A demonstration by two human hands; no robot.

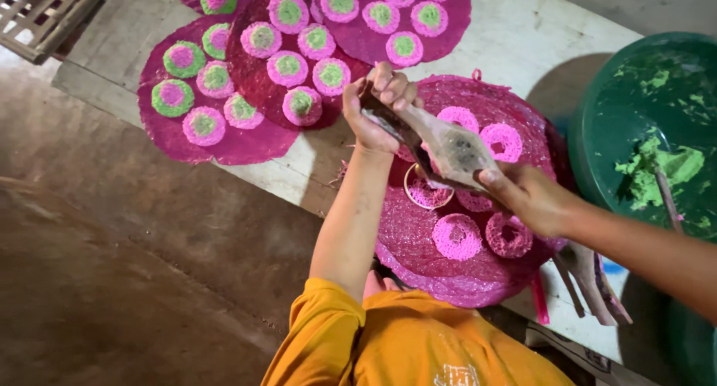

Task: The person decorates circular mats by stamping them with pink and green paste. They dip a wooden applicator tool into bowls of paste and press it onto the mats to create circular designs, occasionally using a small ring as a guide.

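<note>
My left hand (377, 106) grips the upper handle end of a wooden press tool (448, 143). My right hand (534, 199) holds the tool's lower, wider end. The tool is tilted over a small round ring mould (427, 190) filled with pink strands. The mould rests on a round magenta mat (448, 270). Several pink stringy rings (457, 237) lie on that mat around the mould. My orange sleeve (321, 334) shows at the bottom.
A green basin (635, 80) with green dough (657, 166) and a stick stands at the right. More magenta mats (239, 143) with pink-and-green discs (287, 69) lie at the far end of the pale wooden table (538, 35). Stained wooden tools (594, 285) lie by the near edge. A slatted crate (45, 13) is top left.
</note>
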